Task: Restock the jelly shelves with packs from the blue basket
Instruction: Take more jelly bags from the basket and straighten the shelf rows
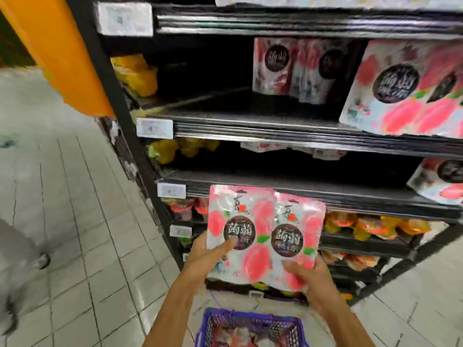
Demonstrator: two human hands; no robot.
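I hold two pink-and-white jelly packs upright, side by side, in front of the lower shelves. My left hand (209, 254) grips the left jelly pack (240, 221) at its lower left edge, thumb across the front. My right hand (312, 278) grips the right jelly pack (299, 229) at its bottom corner. The blue basket (208, 319) sits on the floor below my arms with more packs inside. More of the same packs stand on the black shelf (250, 121) above: two at the back (295, 68) and a large one at the front right (400, 88).
The shelf's left half is dark and bare apart from yellow packs (136, 73) at the far left. Orange and red jelly cups (370, 226) fill lower shelves. An orange pillar (57, 46) stands left of the rack, with tiled floor and a blurred grey shape (15, 259) further left.
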